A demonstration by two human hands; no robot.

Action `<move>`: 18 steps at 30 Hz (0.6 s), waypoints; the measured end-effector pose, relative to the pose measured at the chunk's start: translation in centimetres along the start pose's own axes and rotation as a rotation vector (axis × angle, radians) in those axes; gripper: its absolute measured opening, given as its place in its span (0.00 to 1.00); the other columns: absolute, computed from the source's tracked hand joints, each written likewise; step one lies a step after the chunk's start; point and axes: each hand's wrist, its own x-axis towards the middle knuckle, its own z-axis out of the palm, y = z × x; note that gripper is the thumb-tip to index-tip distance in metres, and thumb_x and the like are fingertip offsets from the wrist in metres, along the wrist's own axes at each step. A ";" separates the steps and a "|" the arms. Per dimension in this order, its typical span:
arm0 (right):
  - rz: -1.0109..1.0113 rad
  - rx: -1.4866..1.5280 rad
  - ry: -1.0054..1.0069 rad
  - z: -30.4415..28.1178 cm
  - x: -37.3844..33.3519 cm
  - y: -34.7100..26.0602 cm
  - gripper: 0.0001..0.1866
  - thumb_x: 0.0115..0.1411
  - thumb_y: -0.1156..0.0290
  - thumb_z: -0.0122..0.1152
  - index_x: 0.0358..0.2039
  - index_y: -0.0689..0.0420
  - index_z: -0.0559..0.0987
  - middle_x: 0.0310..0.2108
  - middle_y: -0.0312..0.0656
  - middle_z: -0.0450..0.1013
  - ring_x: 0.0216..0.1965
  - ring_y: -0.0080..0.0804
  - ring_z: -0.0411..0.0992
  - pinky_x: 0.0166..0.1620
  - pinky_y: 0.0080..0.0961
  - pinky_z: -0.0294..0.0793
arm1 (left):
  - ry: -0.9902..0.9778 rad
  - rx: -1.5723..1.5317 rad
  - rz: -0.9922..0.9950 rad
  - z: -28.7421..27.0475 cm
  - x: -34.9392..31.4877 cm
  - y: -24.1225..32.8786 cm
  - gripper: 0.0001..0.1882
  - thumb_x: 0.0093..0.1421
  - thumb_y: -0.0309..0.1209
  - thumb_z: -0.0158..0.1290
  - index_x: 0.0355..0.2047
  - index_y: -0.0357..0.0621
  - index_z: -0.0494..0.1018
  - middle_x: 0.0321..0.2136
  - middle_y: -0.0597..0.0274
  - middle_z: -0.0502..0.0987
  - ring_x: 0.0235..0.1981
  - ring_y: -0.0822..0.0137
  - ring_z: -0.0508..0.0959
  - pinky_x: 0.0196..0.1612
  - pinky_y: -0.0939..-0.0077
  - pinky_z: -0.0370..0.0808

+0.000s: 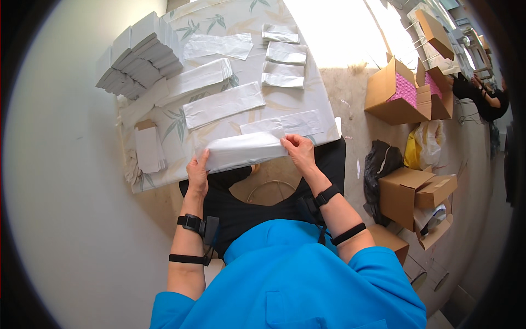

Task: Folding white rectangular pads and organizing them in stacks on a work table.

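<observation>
Two bare hands, 1 white film packet (pixel 241 152) stretched b/w them at the near edge of the table, just above the wearer's lap. L hand (pixel 198 171): narrow grip on the packet's L end, thumb on the upper side, other fingers mostly hidden. R hand (pixel 298 151): pinch w/ thumb & index at the R end, near the upper corner. Packet is long, thin, slightly see-through, held roughly lengthwise w/ R end a bit farther from the body.

Table has a pale leaf-print tablecloth (pixel 318 96). Just beyond the held packet, partly behind it: a flat white strip (pixel 296 122). Farther up, a long folded packet (pixel 224 104) lies slanted; beyond it another long white bundle (pixel 197 77), then a crinkled sheet (pixel 219 46). Far R of table: 3 short folded packets (pixel 285 54) in a column. Far L: tall stack of white bundles (pixel 139 52). Near L: small white pile (pixel 149 153) w/ brown card showing at top.

On floor to R: open cardboard box (pixel 383 90) w/ pink bubble wrap (pixel 404 90) inside, black plastic bag (pixel 379 175) & 2nd cardboard box (pixel 397 197) nearer. Far R, a person in black (pixel 482 101), well apart from the table.
</observation>
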 end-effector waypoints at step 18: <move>-0.019 -0.340 0.228 2.2 4.4 -0.7 0.12 0.46 0.64 0.68 0.28 0.57 0.79 0.24 0.41 0.77 0.28 0.37 0.76 0.34 0.33 0.74 | 0.250 0.412 0.308 -0.2 5.8 -2.5 0.15 0.59 0.36 0.58 0.23 0.38 0.72 0.19 0.76 0.65 0.22 0.80 0.59 0.24 0.81 0.59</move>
